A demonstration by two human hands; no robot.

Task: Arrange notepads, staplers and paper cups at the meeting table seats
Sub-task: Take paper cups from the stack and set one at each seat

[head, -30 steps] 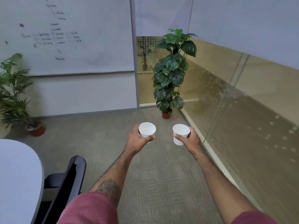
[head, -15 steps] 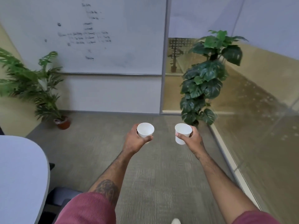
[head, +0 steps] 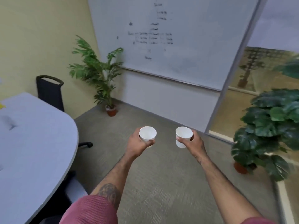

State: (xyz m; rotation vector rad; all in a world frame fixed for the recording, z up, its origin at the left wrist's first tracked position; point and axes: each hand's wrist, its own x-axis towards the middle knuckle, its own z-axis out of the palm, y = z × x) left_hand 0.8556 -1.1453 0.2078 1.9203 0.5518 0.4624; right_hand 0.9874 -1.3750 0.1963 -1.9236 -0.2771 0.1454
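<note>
My left hand (head: pixel 137 145) grips a white paper cup (head: pixel 147 134), held upright over the carpet. A second white paper cup (head: pixel 183 136) stands upright in my right hand (head: pixel 194 143), about a hand's width to the right of the first. Both cups look empty. The grey meeting table (head: pixel 32 143) curves in from the left edge, to the left of both hands. A small yellow thing (head: pixel 2 106) lies at the table's far left edge, mostly cut off.
A black chair (head: pixel 49 92) stands behind the table by the yellow wall. Another chair's base (head: pixel 85 144) shows under the table edge. A potted palm (head: pixel 103 75) is in the corner, a whiteboard (head: pixel 169 38) ahead, a large-leafed plant (head: pixel 271 130) and glass wall at right.
The view has swung left: the table and black chair have come into view, the leafy plant has slid to the right edge. Both hands keep the cups at the same spacing.
</note>
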